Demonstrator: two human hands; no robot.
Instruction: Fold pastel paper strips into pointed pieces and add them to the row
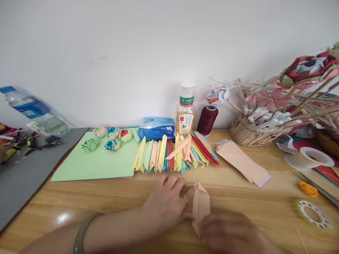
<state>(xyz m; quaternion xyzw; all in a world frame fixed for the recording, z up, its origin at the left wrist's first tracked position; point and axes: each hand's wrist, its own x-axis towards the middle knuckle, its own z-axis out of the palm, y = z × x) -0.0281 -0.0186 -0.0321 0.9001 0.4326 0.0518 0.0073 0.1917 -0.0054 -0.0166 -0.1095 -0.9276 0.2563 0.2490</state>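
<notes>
A peach paper strip [201,203] lies on the wooden table with its corners folded in to points and a fold along its left side. My left hand [169,197] has its fingers curled, with thumb and forefinger closed on the strip's left edge. Over the strip's lower right end is my right hand [233,231], smeared by motion, so its fingers do not show clearly. Just beyond the hands stands a row of folded paper strips [153,155] in yellow, green, peach, red and blue. A stack of flat peach strips [241,160] lies to the right.
Several paper flowers [89,145] sit on green sheets [106,167]. Behind the row are a tissue pack [156,127], a bottle [186,109] and a maroon thread cone [208,120]. Rightward are a basket [254,135], a white spool [308,160], a tape roll [312,214] and scissors [321,188].
</notes>
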